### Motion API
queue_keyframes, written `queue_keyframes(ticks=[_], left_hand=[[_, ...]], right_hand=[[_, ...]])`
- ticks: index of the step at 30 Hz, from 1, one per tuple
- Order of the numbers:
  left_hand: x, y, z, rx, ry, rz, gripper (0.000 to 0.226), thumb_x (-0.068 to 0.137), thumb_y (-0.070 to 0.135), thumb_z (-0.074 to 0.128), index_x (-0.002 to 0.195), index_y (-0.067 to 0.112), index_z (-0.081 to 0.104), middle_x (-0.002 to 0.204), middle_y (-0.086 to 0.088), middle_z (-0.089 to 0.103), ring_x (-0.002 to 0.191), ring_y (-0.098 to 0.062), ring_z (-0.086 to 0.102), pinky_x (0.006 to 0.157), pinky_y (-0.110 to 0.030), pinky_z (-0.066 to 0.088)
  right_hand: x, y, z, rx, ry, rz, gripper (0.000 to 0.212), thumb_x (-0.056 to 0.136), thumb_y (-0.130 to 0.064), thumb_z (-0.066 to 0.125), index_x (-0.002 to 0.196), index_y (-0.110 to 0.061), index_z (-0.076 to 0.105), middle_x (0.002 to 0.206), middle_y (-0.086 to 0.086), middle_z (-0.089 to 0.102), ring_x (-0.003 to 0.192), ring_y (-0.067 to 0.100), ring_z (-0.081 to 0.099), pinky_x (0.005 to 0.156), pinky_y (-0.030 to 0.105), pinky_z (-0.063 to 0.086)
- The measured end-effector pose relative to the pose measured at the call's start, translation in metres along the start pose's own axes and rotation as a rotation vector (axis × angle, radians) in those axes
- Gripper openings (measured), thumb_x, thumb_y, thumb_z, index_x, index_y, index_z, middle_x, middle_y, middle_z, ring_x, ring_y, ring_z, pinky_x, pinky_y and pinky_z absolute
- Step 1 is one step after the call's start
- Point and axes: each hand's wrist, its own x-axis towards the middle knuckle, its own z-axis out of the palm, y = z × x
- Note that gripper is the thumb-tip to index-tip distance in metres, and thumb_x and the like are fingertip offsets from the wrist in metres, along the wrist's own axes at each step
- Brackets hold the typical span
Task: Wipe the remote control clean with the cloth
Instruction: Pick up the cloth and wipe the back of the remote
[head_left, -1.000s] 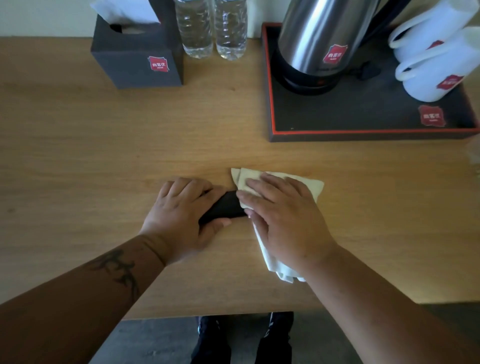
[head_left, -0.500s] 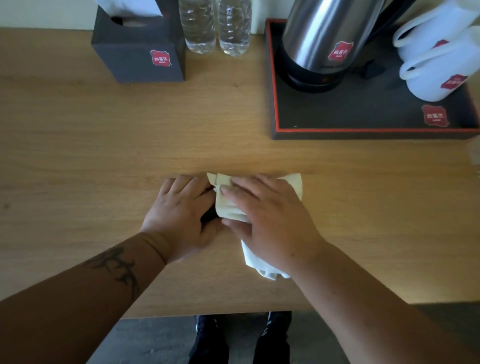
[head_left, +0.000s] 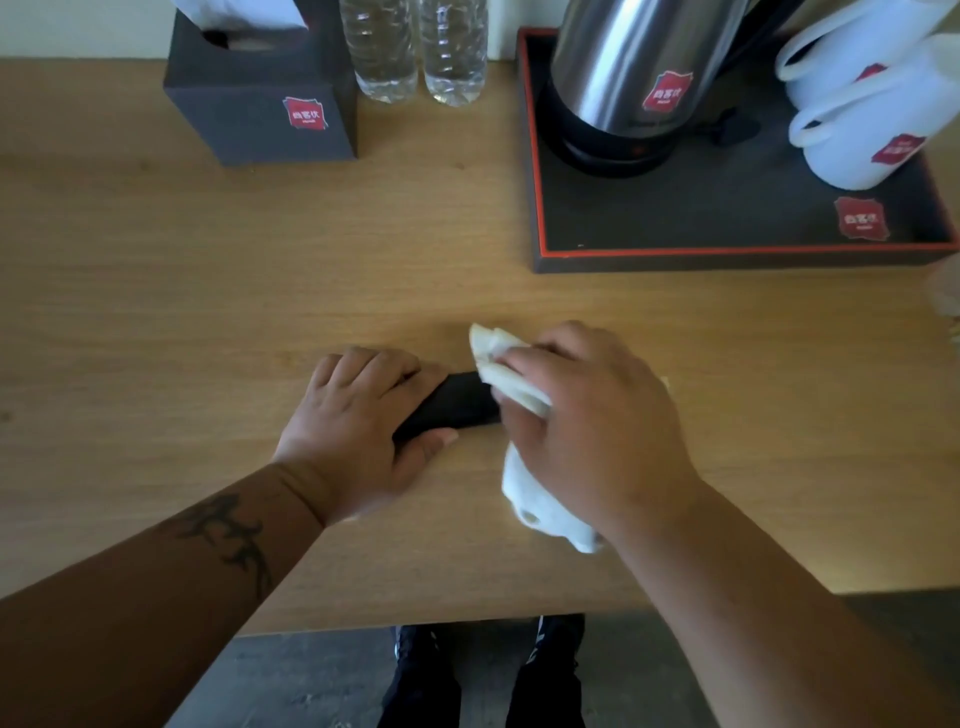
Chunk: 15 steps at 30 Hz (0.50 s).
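Note:
A black remote control (head_left: 452, 408) lies flat on the wooden table (head_left: 156, 312), near the front middle. My left hand (head_left: 358, 421) grips its left end, fingers over the top and thumb along the near side. My right hand (head_left: 587, 415) holds a pale cream cloth (head_left: 511, 382) and presses it onto the remote's right end. Part of the cloth hangs out below my right palm. The remote's two ends are hidden under my hands and the cloth.
At the back left stand a dark tissue box (head_left: 260, 98) and two water bottles (head_left: 415, 52). A black tray with a red rim (head_left: 727, 254) at the back right holds a steel kettle (head_left: 628, 78) and white cups (head_left: 872, 104). The table's front edge is close to me.
My right hand slid the cloth left over the remote, covering most of it, then back to the right, so the black middle shows again. My left hand stayed put.

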Motion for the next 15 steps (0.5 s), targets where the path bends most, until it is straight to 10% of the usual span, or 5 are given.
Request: queue_keyframes(ticks=[15], left_hand=[[0.0,-0.001,0.002,-0.003,0.007,-0.004,0.062,0.089,0.065,0.046,0.134,0.024,0.056,0.117,0.001,0.057,0.109,-0.027,0.05,0.097,-0.045,0.039]], right_hand=[[-0.023,0.002,0.02,0.033,-0.089,0.036,0.03,0.074,-0.029,0.07,0.104,-0.029,0.073,0.085,-0.008,0.057,0.076,0.015,0.058,0.057,0.028,0.048]])
